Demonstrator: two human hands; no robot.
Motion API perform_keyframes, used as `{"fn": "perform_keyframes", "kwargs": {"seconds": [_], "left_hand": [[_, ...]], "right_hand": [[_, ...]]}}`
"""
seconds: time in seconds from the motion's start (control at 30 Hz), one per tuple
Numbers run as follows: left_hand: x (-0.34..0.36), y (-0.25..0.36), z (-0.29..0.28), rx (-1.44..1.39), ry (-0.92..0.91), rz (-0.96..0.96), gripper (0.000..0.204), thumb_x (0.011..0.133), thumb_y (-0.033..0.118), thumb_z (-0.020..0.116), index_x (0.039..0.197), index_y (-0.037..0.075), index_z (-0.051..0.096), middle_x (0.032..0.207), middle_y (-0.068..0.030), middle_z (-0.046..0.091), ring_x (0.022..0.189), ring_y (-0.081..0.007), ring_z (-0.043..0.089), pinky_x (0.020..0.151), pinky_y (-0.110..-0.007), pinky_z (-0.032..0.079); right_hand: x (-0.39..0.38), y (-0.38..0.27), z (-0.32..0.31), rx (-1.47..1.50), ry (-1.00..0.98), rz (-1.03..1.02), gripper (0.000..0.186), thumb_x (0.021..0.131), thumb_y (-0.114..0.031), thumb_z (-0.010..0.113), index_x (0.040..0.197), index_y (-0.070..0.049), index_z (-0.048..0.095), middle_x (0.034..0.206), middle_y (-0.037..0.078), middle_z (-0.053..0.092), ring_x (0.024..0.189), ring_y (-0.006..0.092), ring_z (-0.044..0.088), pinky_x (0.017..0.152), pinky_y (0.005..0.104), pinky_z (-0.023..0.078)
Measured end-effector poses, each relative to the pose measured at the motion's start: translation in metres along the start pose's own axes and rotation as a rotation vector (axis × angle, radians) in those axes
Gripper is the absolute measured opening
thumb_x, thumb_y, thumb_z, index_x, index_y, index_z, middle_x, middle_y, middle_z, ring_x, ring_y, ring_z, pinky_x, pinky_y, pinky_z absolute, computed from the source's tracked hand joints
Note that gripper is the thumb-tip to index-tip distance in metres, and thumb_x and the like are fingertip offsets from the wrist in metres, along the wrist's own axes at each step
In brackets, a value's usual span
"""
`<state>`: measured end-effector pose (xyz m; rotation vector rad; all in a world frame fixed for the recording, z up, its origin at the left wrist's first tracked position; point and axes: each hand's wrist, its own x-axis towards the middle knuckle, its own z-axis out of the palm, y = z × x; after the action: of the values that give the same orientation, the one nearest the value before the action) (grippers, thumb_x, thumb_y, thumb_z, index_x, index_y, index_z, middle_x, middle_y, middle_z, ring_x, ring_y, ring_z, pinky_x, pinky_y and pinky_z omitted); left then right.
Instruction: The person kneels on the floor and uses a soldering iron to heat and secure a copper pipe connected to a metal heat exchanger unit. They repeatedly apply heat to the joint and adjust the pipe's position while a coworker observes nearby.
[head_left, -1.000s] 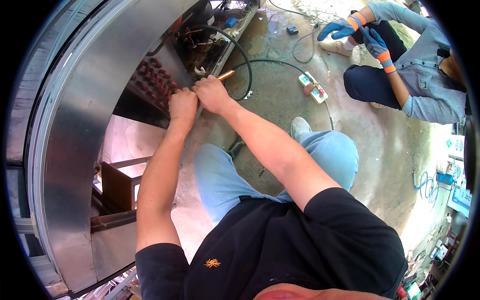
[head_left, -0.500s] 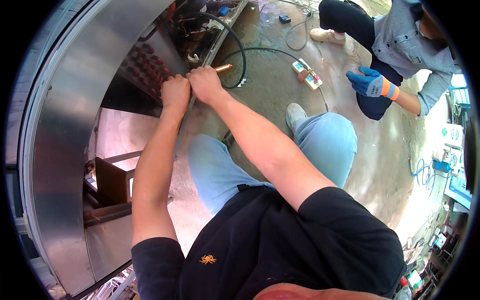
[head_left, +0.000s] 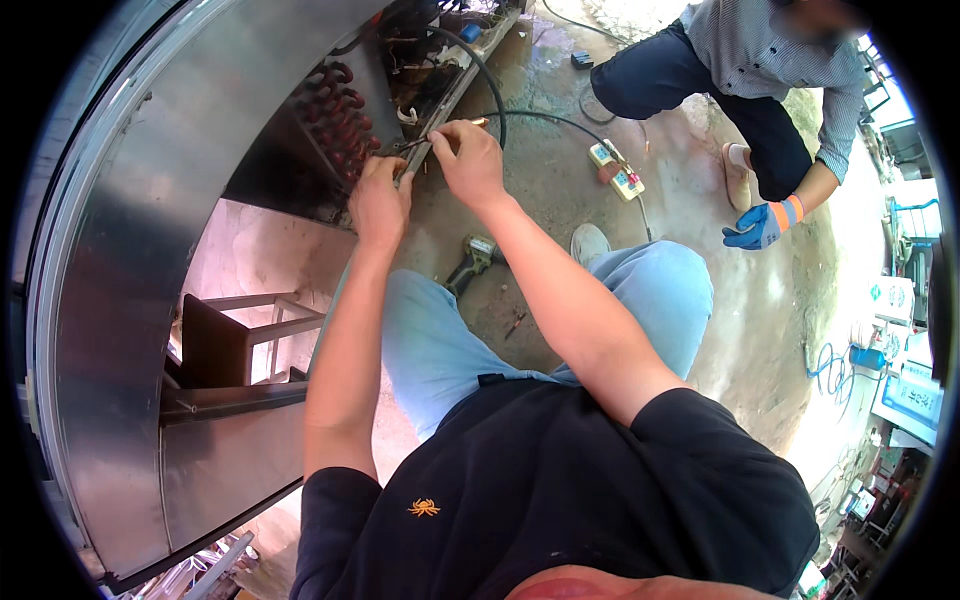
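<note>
Both my hands are at the edge of a metal cabinet's open underside, beside a narrow metal rail (head_left: 462,88). The fingers of my left hand (head_left: 380,203) are closed at the rail. My right hand (head_left: 470,165), just to its right, pinches with thumb and forefinger. A thin dark wire-like piece (head_left: 410,146) spans the small gap between the fingertips; its exact kind is unclear. Dark red coiled tubing (head_left: 340,118) lies left of my hands inside the cabinet. A copper-coloured piece (head_left: 481,122) shows just beyond my right hand, mostly hidden by it.
A cordless drill (head_left: 474,262) is on the floor by my left knee. Black cable (head_left: 492,88) arcs past my right hand. A power strip (head_left: 617,170) lies farther right. Across from me, a co-worker's blue-gloved hand (head_left: 762,226) hangs low. Brushed metal panel (head_left: 110,330) curves along the left.
My hands have moved slightly apart, with the thin dark piece now visible between them. The view has shifted, uncovering the drill. The co-worker has shifted posture and lowered the gloved hand.
</note>
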<state>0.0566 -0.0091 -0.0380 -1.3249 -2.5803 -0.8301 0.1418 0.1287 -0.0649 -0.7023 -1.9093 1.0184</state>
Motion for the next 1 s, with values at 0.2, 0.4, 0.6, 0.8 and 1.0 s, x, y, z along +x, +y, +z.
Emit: {"fn": "perform_keyframes", "kwargs": {"seconds": [0.2,0.4,0.6,0.8,1.0], "left_hand": [[-0.014,-0.008,0.032,-0.773,-0.23,-0.61,0.028,0.1,0.029,0.065,0.106,0.002,0.071,0.1,-0.0072,0.071,0.096,-0.0156,0.065,0.08,-0.033,0.05],[0.006,-0.016,0.045,-1.568,-0.117,-1.03,0.028,0.109,0.02,0.047,0.116,0.0,0.065,0.114,-0.0105,0.064,0.105,-0.0228,0.062,0.085,-0.039,0.053],[0.002,-0.024,0.065,-1.605,0.027,-1.008,0.028,0.102,0.003,0.044,0.126,-0.003,0.057,0.122,-0.0165,0.06,0.111,-0.0276,0.059,0.089,-0.043,0.053],[-0.004,0.002,0.071,-1.273,0.074,-0.812,0.031,0.097,-0.004,0.045,0.125,-0.003,0.057,0.124,-0.0143,0.061,0.108,-0.0272,0.062,0.093,-0.043,0.052],[-0.004,0.01,0.049,-0.509,-0.109,-0.298,0.031,0.092,-0.006,0.052,0.122,-0.002,0.059,0.118,-0.0183,0.067,0.113,-0.0297,0.066,0.097,-0.041,0.05]], "right_hand": [[-0.024,0.041,0.004,0.46,-0.601,0.591,0.036,0.098,-0.032,0.07,0.111,0.001,0.071,0.088,0.007,0.074,0.077,0.014,0.07,0.069,0.0299,0.055],[-0.02,0.037,-0.01,0.699,-0.743,0.638,0.05,0.103,-0.035,0.065,0.14,-0.002,0.058,0.101,0.004,0.073,0.084,0.0117,0.068,0.077,0.0285,0.056],[-0.034,0.034,0.002,0.496,-0.534,0.421,0.042,0.093,-0.014,0.074,0.131,0.001,0.065,0.097,0.007,0.075,0.084,0.0137,0.069,0.074,0.0294,0.055],[-0.046,0.05,0.022,0.48,-0.322,0.442,0.039,0.091,-0.016,0.077,0.123,0.003,0.068,0.098,0.007,0.074,0.085,0.014,0.068,0.075,0.0282,0.054],[-0.033,0.063,0.01,0.859,-0.561,0.789,0.041,0.093,-0.014,0.074,0.125,0.009,0.063,0.104,0.009,0.071,0.086,0.0142,0.067,0.075,0.0279,0.054]]}}
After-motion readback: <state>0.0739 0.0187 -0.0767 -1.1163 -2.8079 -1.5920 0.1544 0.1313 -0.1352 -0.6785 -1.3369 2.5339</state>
